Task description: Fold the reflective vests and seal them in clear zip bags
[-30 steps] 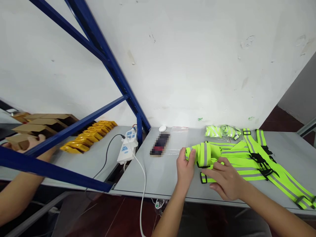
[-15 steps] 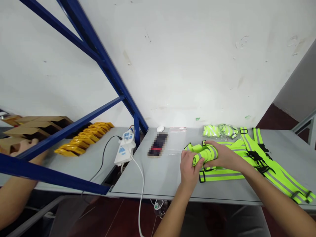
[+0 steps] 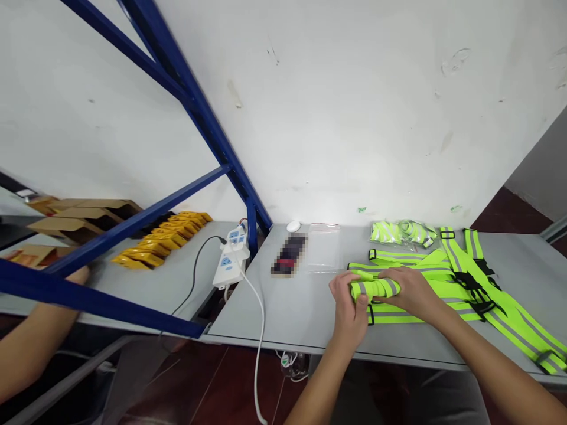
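Observation:
Between my two hands is a rolled-up neon-yellow reflective strap (image 3: 374,288) with a grey stripe. My left hand (image 3: 349,304) grips its left end, thumb in front. From the right, my right hand (image 3: 410,290) is closed around the other end, its fingertips partly hidden. Under and beyond the roll lie more reflective strap vests (image 3: 447,271) with black buckles, spread flat on the grey table (image 3: 283,313). Behind them sit clear bags of rolled straps (image 3: 401,232). An unfilled clear plastic bag (image 3: 323,248) lies to the left of my hands.
Left of the bag is a phone-like blurred object (image 3: 289,255), with a white round item (image 3: 293,226) behind it. A white power strip (image 3: 231,260) stands by the blue frame (image 3: 208,127). Further left are yellow packets (image 3: 162,239), brown cartons (image 3: 75,227) and another person's arm (image 3: 42,336).
The roll in my hands has turned more level and sits a little lower over the straps. The view has shifted slightly. At the left, the other person's hand has moved behind the blue bar.

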The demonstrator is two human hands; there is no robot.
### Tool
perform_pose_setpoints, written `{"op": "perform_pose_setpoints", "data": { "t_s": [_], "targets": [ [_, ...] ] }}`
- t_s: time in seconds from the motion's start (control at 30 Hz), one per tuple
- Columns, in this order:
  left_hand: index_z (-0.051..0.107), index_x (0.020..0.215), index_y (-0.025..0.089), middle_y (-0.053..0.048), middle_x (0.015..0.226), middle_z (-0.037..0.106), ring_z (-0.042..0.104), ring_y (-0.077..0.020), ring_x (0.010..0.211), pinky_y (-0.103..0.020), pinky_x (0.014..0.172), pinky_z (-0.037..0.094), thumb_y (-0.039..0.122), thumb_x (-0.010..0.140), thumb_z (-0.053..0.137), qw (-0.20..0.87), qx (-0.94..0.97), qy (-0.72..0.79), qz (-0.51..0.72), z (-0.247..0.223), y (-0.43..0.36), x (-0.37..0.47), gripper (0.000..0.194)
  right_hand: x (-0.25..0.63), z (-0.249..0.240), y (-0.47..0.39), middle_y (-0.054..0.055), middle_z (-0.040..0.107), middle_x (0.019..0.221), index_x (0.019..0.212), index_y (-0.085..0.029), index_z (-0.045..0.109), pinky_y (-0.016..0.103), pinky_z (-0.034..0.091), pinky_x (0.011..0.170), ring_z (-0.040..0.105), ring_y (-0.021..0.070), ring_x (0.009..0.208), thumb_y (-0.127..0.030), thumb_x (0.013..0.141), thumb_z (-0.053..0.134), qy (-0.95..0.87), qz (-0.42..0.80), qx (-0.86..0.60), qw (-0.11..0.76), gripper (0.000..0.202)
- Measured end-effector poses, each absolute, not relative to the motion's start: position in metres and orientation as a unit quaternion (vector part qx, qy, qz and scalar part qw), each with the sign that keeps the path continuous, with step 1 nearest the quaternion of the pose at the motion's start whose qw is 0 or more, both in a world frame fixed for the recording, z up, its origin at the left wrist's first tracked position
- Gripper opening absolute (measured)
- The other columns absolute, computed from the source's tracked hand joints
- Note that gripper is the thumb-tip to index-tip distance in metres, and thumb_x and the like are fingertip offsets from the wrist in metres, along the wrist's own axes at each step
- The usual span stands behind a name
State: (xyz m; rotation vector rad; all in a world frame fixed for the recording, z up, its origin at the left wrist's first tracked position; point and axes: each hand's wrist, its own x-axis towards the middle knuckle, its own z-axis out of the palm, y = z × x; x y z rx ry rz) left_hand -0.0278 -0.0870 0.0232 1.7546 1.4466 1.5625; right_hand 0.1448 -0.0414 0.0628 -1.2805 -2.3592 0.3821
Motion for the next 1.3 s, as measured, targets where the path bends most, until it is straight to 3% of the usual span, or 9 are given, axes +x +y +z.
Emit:
{"op": "perform_pose_setpoints", "data": {
  "t_s": [0.1, 0.17, 0.3, 0.43, 0.57, 0.73, 0.83, 1.1, 1.3],
  "targets": [
    [0.041, 0.117, 0.022, -0.012, 0.121, 0.044, 0.042, -0.0233, 0.112, -0.042, 0.096, 0.036, 0.061, 0.091, 0.033, 0.21, 0.494, 0.571, 0.621, 0.019, -0.095, -0.024, 0.048, 0.147, 0.059, -0.041, 0.007, 0.075, 0.099, 0.097, -0.022, 0.069, 0.036, 0.052, 0.078, 0.07, 0.0273, 0.09, -0.048, 0.074, 0.071, -0.839, 0.14, -0.474, 0.227, 0.035],
    [0.044, 0.1, 0.023, -0.006, 0.101, 0.049, 0.048, -0.0184, 0.091, -0.034, 0.083, 0.04, 0.067, 0.087, 0.037, 0.276, 0.36, 0.593, 0.665, 0.015, -0.104, -0.023, 0.046, 0.147, 0.06, -0.04, 0.007, 0.075, 0.099, 0.098, -0.022, 0.069, 0.036, 0.052, 0.079, 0.07, 0.0272, 0.091, -0.048, 0.074, 0.071, -0.828, 0.151, -0.489, 0.226, 0.036],
    [0.04, 0.069, 0.021, 0.004, 0.06, 0.04, 0.037, -0.0106, 0.05, -0.024, 0.048, 0.03, 0.079, 0.08, 0.029, 0.628, 0.189, 0.506, 0.56, 0.012, -0.12, -0.026, 0.06, 0.148, 0.067, -0.041, 0.006, 0.075, 0.099, 0.099, -0.023, 0.069, 0.037, 0.052, 0.079, 0.07, 0.0279, 0.092, -0.048, 0.072, 0.072, -0.819, 0.167, -0.508, 0.21, 0.036],
    [0.06, 0.093, 0.013, -0.009, 0.077, 0.064, 0.059, -0.0172, 0.064, -0.024, 0.048, 0.035, 0.08, 0.079, 0.027, 0.799, 0.131, 0.388, 0.44, 0.017, -0.109, -0.034, 0.076, 0.146, 0.078, -0.049, 0.008, 0.075, 0.1, 0.098, -0.023, 0.07, 0.036, 0.051, 0.076, 0.07, 0.0288, 0.09, -0.05, 0.073, 0.071, -0.845, 0.151, -0.483, 0.174, 0.037],
    [0.063, 0.108, 0.011, -0.011, 0.086, 0.072, 0.067, -0.0214, 0.076, -0.028, 0.063, 0.047, 0.056, 0.086, 0.05, 0.822, 0.119, 0.34, 0.441, 0.025, -0.079, -0.043, 0.051, 0.142, 0.089, -0.061, 0.007, 0.075, 0.096, 0.095, -0.025, 0.07, 0.033, 0.048, 0.073, 0.069, 0.027, 0.085, -0.046, 0.075, 0.07, -0.887, 0.154, -0.423, 0.104, 0.028],
    [0.065, 0.11, 0.01, -0.015, 0.099, 0.072, 0.069, -0.026, 0.087, -0.036, 0.08, 0.052, 0.04, 0.081, 0.065, 0.829, 0.177, 0.317, 0.425, 0.038, -0.05, -0.049, 0.042, 0.136, 0.094, -0.067, 0.003, 0.075, 0.089, 0.093, -0.026, 0.069, 0.029, 0.043, 0.067, 0.068, 0.0259, 0.082, -0.039, 0.072, 0.074, -0.901, 0.175, -0.393, 0.056, 0.025],
    [0.064, 0.112, 0.016, -0.012, 0.113, 0.069, 0.07, -0.0233, 0.086, -0.036, 0.081, 0.054, 0.027, 0.074, 0.074, 0.78, 0.224, 0.34, 0.475, 0.053, -0.041, -0.052, 0.041, 0.136, 0.089, -0.063, -0.001, 0.073, 0.075, 0.079, -0.026, 0.068, 0.026, 0.036, 0.056, 0.066, 0.0219, 0.07, -0.04, 0.067, 0.077, -0.886, 0.207, -0.411, 0.055, 0.02],
    [0.069, 0.096, 0.013, -0.012, 0.097, 0.074, 0.069, -0.0287, 0.093, -0.043, 0.088, 0.052, 0.041, 0.073, 0.075, 0.602, 0.435, 0.425, 0.518, 0.101, -0.038, -0.048, 0.037, 0.138, 0.073, -0.033, -0.001, 0.067, 0.065, 0.074, -0.022, 0.068, 0.024, 0.033, 0.051, 0.059, 0.0188, 0.058, -0.045, 0.065, 0.074, -0.822, 0.295, -0.483, 0.073, 0.025],
    [0.071, 0.091, 0.018, -0.009, 0.095, 0.074, 0.068, -0.0263, 0.095, -0.037, 0.084, 0.053, 0.04, 0.078, 0.068, 0.532, 0.581, 0.408, 0.462, 0.126, -0.043, -0.022, 0.026, 0.124, 0.07, -0.028, 0.006, 0.072, 0.087, 0.101, -0.021, 0.07, 0.03, 0.044, 0.063, 0.064, 0.0254, 0.077, -0.046, 0.062, 0.077, -0.81, 0.293, -0.498, 0.101, 0.047]
  ]
}}
